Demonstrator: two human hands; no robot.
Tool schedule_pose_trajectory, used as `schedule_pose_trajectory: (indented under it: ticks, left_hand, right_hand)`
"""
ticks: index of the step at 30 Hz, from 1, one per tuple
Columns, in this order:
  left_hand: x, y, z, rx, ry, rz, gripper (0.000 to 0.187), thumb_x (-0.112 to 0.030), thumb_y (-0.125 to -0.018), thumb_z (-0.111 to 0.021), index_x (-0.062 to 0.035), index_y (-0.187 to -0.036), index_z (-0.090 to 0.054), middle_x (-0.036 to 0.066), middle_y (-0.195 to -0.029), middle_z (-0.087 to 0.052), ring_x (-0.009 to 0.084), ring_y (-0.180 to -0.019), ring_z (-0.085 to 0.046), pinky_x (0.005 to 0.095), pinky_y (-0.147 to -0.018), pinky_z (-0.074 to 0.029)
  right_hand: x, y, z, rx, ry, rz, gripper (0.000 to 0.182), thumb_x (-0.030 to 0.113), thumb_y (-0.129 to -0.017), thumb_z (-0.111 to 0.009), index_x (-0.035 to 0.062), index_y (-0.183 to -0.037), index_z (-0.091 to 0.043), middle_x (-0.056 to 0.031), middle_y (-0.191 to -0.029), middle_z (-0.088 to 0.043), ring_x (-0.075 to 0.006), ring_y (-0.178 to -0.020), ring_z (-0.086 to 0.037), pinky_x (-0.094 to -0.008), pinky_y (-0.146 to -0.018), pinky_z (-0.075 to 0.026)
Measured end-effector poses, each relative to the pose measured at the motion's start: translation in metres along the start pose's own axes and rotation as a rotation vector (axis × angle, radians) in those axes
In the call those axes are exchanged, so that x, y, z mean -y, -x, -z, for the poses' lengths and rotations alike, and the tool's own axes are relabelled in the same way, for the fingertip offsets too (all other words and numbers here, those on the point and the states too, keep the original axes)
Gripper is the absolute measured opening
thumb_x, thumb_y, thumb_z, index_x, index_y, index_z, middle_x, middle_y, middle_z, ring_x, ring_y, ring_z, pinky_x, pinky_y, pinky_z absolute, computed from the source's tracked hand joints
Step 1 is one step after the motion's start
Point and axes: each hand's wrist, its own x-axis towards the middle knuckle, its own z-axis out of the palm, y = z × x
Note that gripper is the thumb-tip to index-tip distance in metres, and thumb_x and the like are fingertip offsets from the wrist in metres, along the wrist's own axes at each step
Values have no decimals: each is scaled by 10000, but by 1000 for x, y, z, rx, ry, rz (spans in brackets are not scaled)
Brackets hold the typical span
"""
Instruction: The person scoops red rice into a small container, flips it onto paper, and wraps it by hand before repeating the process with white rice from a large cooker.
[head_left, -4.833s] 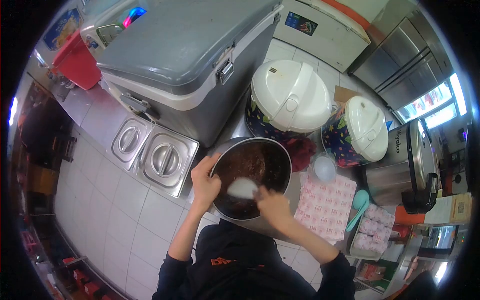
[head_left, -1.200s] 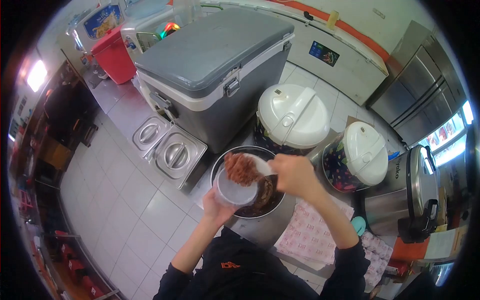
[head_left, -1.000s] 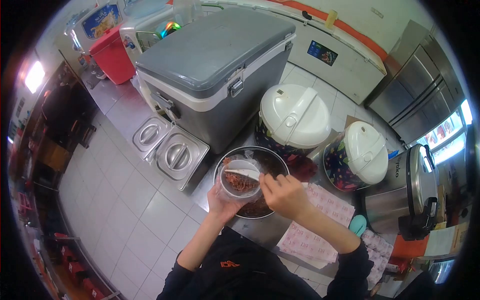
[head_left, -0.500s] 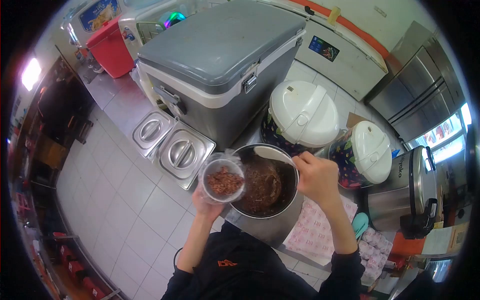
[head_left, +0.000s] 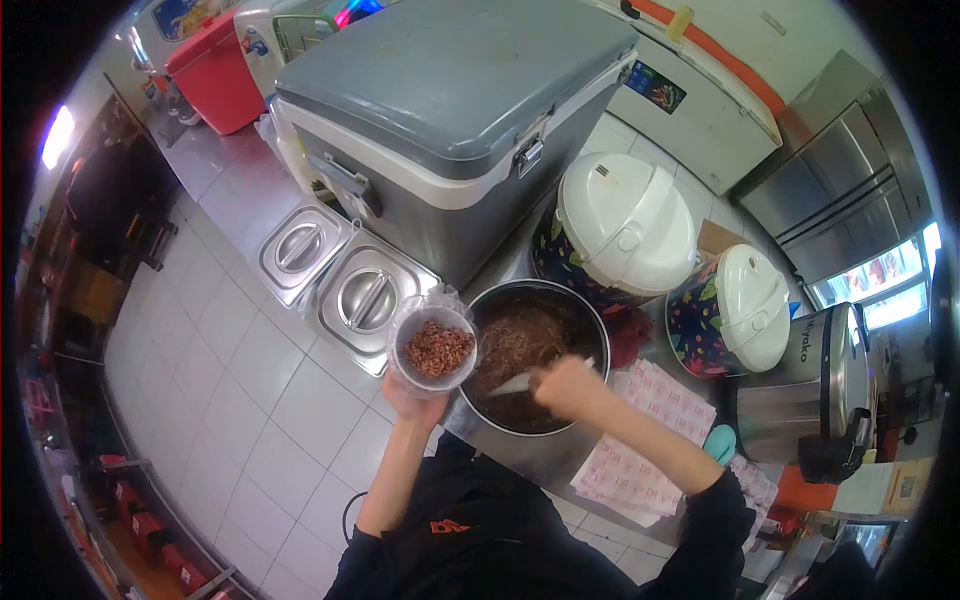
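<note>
Steel counter alongside, the left hand cups a plastic-lined bowl, likely light, best held underneath; the right hand grips a paddle.

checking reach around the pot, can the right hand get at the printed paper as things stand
Likely yes: the printed paper lies uncovered beside the pot, beneath the right forearm, though the right hand holds a white scoop.

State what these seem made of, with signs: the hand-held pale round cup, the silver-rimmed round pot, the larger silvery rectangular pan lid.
Pale round cup: smooth, probably plastic; whitish, cloudy wall.
Silver-rimmed round pot: likely metal; bright, shiny rim.
Silvery rectangular pan lid: glossy metal, likely steel; mirror-like highlights.
</note>
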Motion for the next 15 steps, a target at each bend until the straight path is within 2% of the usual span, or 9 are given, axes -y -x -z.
schedule_pose_trajectory:
  ticks: [1,2,4,5,7,11,15]
  left_hand:
    - [0,1,0,-13,11,3,477,-314,-874,-363,-28,-1253,-409,155,-1244,-464,338,-1155,-440,489,-998,-334]
    - [1,1,1,-20,15,5,477,-314,-874,-363,-28,-1253,-409,155,-1244,-464,338,-1155,-440,489,-998,-334]
    - [2,0,5,-30,-27,-9,484,-323,-875,-352,-28,-1256,-404,152,-1244,-465,334,-1153,-442,485,-990,-343]
    - [3,1,3,-33,-27,-7,484,-323,-875,-352,-28,-1256,-404,152,-1244,-465,334,-1153,-442,485,-990,-343]
    - [5,5,1,-12,-29,-50,497,-335,-875,-345,-24,-1259,-397,149,-1250,-459,333,-1147,-446,482,-987,-345]
    - [10,13,0,-84,23,-83,502,-338,-871,-357,-30,-1267,-388,138,-1257,-453,320,-1151,-444,476,-990,-341]
    - [14,16,-3,-4,11,-117,490,-320,-869,-380,-45,-1275,-383,118,-1268,-448,298,-1177,-424,469,-1002,-328]
  right_hand:
    - [-13,-1,8,-16,-66,-123,148,161,-604,-645,41,-686,-620,-93,-770,-597,-254,-671,-626,-379,-584,-492]
    - [-25,-3,17,24,-99,-198,83,120,-671,-590,58,-681,-645,-135,-765,-620,-260,-697,-638,-387,-582,-495]
    - [-42,-9,3,32,-54,-411,79,112,-651,-605,59,-689,-650,-145,-758,-629,-259,-719,-642,-389,-605,-501]
    - [-41,-8,3,34,-55,-410,79,112,-651,-605,59,-689,-650,-145,-758,-629,-259,-719,-642,-389,-605,-501]
    - [-38,-5,5,136,-97,-610,99,114,-640,-611,51,-704,-653,-161,-755,-633,-273,-740,-641,-390,-638,-506]
    - [-27,6,0,98,-250,-684,167,139,-584,-619,20,-698,-640,-192,-733,-623,-332,-722,-630,-399,-658,-510]
    - [-22,-3,-2,196,-331,-711,176,145,-592,-625,36,-726,-658,-199,-777,-632,-336,-747,-628,-400,-702,-506]
